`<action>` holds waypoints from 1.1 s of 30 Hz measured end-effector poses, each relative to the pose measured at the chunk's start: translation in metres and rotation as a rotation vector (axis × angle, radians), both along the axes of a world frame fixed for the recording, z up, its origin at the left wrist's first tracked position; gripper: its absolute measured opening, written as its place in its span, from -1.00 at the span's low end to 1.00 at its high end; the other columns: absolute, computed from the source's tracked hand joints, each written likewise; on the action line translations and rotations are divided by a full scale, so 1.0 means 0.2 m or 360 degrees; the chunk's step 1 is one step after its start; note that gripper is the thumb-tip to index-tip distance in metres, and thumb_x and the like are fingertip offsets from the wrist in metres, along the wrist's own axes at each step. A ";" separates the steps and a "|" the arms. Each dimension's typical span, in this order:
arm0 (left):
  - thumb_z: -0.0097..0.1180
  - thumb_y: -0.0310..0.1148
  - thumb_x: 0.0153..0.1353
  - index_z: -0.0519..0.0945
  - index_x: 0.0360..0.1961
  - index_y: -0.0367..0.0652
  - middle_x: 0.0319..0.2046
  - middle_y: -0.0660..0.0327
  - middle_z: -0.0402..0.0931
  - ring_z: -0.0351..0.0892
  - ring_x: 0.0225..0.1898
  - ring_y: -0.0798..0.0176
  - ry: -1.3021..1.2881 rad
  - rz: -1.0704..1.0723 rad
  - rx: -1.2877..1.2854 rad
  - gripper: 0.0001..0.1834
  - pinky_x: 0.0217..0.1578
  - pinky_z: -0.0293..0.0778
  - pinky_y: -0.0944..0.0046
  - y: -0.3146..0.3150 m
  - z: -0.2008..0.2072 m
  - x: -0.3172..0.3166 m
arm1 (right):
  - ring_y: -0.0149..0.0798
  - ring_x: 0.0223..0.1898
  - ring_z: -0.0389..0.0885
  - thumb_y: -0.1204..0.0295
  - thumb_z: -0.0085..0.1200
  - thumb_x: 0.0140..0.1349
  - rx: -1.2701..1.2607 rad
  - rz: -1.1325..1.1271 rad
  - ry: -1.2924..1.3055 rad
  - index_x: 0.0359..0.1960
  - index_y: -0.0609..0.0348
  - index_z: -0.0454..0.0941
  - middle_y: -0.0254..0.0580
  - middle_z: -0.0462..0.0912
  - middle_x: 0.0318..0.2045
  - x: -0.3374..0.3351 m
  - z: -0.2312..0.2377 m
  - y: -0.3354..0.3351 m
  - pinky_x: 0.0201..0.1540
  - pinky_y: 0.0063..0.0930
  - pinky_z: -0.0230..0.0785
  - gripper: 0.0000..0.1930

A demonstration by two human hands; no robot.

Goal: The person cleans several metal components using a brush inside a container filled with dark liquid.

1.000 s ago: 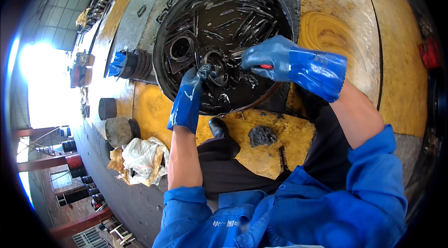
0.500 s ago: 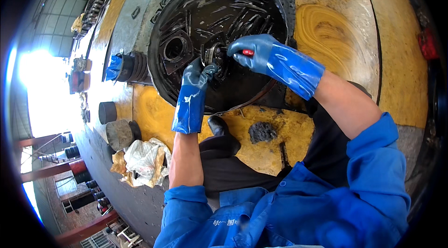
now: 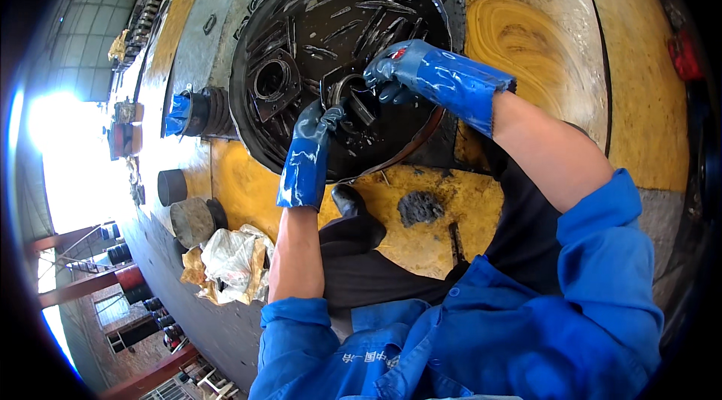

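Note:
A round tub point(image 3: 239, 110) of dark, oily liquid stands in front of me, with several dark metal strips and parts in it. My left hand point(image 3: 310, 129), in a blue rubber glove, is closed on the near left side of an oily flanged metal housing point(image 3: 347, 90), held tilted over the liquid. My right hand point(image 3: 402, 69), gloved too, is closed beside the housing's right side. A bit of a red handle point(image 3: 399, 53) shows between its fingers; the tool's working end is hidden. A second flanged housing point(image 3: 272, 80) lies in the tub's left part.
A clump of black rag point(image 3: 420, 208) lies on the yellow floor plate point(image 3: 368, 242) before my legs. Crumpled white plastic point(image 3: 229, 261), a grey can point(image 3: 192, 221) and a stack of dark rings point(image 3: 214, 110) are at the left. A red object point(image 3: 684, 62) stands far right.
My right hand has turned and lifted slightly, showing less of the red handle. The housing has tilted, so its round opening shows more. My left hand keeps its grip.

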State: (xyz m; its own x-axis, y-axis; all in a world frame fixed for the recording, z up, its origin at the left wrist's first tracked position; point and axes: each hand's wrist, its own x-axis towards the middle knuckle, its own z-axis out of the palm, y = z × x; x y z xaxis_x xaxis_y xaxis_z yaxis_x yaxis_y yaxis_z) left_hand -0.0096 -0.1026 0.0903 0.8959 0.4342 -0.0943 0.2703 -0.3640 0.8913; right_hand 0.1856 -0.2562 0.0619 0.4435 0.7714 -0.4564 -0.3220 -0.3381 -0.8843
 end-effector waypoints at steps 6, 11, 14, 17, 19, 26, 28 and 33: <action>0.17 -0.36 0.43 0.67 0.07 -0.28 -0.17 0.28 0.69 0.54 -0.19 0.42 -0.0057 -0.0012 -0.0175 -0.72 -0.10 0.46 0.37 0.06 -0.07 0.04 | -0.28 -0.28 0.79 0.33 0.10 0.44 0.0135 0.0049 -0.0114 -0.03 0.14 0.72 -0.21 0.78 -0.11 -0.03 -0.07 -0.02 -0.26 -0.42 0.68 -0.76; 0.17 -0.36 0.43 0.68 0.05 -0.29 -0.18 0.26 0.70 0.56 -0.20 0.42 -0.0006 -0.0005 -0.0071 -0.72 -0.11 0.48 0.37 0.13 -0.10 0.03 | -0.33 -0.19 0.76 0.35 0.17 0.36 0.0068 0.0241 -0.0689 -0.07 0.12 0.75 -0.21 0.79 -0.17 -0.12 -0.02 -0.04 -0.08 -0.36 0.61 -0.79; 0.10 -0.33 0.45 0.69 0.04 -0.28 -0.17 0.19 0.70 0.61 -0.15 0.36 0.0030 0.0043 -0.0121 -0.71 -0.07 0.48 0.33 0.09 -0.10 0.04 | -0.15 -0.15 0.76 0.34 0.20 0.31 0.0257 0.0293 -0.1115 -0.05 0.01 0.73 -0.15 0.78 -0.19 -0.14 -0.20 -0.02 -0.03 -0.26 0.58 -0.79; 0.06 -0.28 0.46 0.69 0.04 -0.26 -0.15 0.15 0.71 0.63 -0.12 0.32 0.0127 0.0114 -0.0184 -0.68 -0.05 0.48 0.30 0.09 -0.11 0.03 | 0.01 -0.08 0.73 0.39 0.17 0.30 0.0120 0.0541 -0.1439 0.05 -0.13 0.69 -0.08 0.76 -0.14 -0.14 -0.19 -0.03 -0.02 -0.21 0.58 -0.71; 0.09 -0.26 0.45 0.68 0.05 -0.27 -0.14 0.16 0.71 0.63 -0.13 0.32 0.0138 0.0099 -0.0204 -0.66 -0.06 0.49 0.30 0.11 -0.14 0.03 | 0.01 -0.03 0.71 0.42 0.13 0.32 -0.0100 0.0909 -0.1619 0.11 -0.15 0.65 -0.08 0.73 -0.08 -0.13 -0.17 -0.03 0.04 -0.20 0.58 -0.67; -0.03 -0.27 0.54 0.59 0.16 -0.28 -0.12 0.16 0.69 0.62 -0.15 0.27 0.0238 0.0338 -0.1026 -0.65 0.03 0.50 0.36 0.22 -0.27 0.03 | -0.13 0.02 0.67 0.42 0.09 0.26 -0.0049 0.1334 -0.2642 0.02 -0.09 0.59 -0.25 0.56 0.13 -0.20 -0.18 -0.04 -0.02 -0.17 0.56 -0.71; -0.05 -0.26 0.56 0.57 0.18 -0.25 -0.11 0.18 0.68 0.61 -0.14 0.28 0.0272 0.0562 -0.1428 -0.64 0.05 0.51 0.38 0.19 -0.27 0.05 | -0.22 0.09 0.61 0.37 0.07 0.29 -0.0208 0.1538 -0.2848 0.06 -0.15 0.52 -0.30 0.49 0.17 -0.22 -0.13 -0.06 -0.01 -0.23 0.48 -0.70; -0.04 -0.16 0.54 0.60 0.11 -0.20 -0.16 0.22 0.65 0.56 -0.16 0.32 0.0268 0.0479 -0.1277 -0.63 -0.01 0.49 0.36 0.21 -0.30 0.05 | -0.21 0.02 0.66 0.37 0.10 0.25 0.0028 0.1365 -0.2844 -0.01 -0.13 0.57 -0.32 0.50 0.19 -0.18 -0.16 -0.06 -0.05 -0.19 0.52 -0.74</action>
State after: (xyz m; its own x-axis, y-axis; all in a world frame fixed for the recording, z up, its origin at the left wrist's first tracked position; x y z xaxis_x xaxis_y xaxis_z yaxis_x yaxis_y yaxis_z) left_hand -0.0002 -0.0613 0.0302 0.7005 0.3957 -0.5939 0.4052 0.4646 0.7874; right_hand 0.1498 -0.2690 0.0295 -0.1171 0.9930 0.0166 0.9926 0.1164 0.0358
